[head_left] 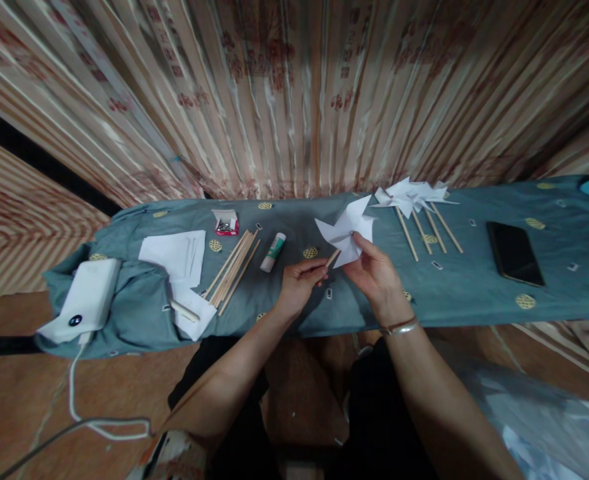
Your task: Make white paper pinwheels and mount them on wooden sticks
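A white paper pinwheel (345, 225) is held up over the middle of the cloth by my right hand (374, 270), with the thumb near its centre. My left hand (302, 283) grips a thin wooden stick (333, 257), whose end points up toward the pinwheel's lower edge. Whether stick and paper touch I cannot tell. Left of my left hand lies a glue stick (273, 252) with a green and white label. Beyond it are several loose wooden sticks (234, 270) and a small red and white box (226, 223) of metal pins or tacks.
Several pinwheels on sticks (414, 197) lie at the back right, near a black phone (514, 253). White paper sheets (174, 257), a pale pen-like tool (184, 311) and a white power bank (88, 293) with a cable are on the left. A curtain (284, 100) hangs behind.
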### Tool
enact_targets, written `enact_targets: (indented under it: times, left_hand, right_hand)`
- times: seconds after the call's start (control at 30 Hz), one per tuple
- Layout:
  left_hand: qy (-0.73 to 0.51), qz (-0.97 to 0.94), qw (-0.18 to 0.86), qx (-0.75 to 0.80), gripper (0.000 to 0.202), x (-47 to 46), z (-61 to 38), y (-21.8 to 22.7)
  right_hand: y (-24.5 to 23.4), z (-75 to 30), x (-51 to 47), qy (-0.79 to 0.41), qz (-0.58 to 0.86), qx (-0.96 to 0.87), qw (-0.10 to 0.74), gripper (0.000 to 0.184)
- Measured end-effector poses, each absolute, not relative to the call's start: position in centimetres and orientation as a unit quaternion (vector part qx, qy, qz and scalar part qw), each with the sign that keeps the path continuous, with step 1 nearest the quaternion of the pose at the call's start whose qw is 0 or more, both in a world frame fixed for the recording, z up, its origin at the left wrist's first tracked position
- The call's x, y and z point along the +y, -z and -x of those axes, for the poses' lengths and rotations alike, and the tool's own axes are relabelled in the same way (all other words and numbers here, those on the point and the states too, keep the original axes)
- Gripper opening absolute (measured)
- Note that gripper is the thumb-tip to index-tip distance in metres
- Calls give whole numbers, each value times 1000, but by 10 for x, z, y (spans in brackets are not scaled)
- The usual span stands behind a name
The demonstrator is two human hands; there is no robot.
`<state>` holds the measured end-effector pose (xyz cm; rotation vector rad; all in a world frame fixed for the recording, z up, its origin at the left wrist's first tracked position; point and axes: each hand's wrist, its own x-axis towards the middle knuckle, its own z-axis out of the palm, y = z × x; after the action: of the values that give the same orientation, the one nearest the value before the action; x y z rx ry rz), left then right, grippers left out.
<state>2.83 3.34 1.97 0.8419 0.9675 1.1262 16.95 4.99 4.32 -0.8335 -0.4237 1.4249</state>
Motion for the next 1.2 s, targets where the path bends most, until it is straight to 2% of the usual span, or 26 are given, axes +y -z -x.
enact_targets:
  times: [0.43,0.8,1.0,1.07,1.2]
  left_hand:
    - [-478,-383,646,456,16,37,-26,-14]
    - [-471,-450,584,485,15,57,-11,-8]
    - [-523,-432,576,456,12,56,-11,-5]
    - [-534,-379,616,438,18,53,-11,-8]
    - [-519,-255,719,385,49,43,-11,-21]
  right_hand:
    - [-48,-169,43,-624,380,-212,649,17]
    - [-39,-161,34,-637,395,-218,625,23]
    - [-31,-160,33,-667,397,-201,598,25]
    - [-29,-158,32,-670,399,-199,594,25]
    - [-28,-151,31,-672,402,-199,588,25]
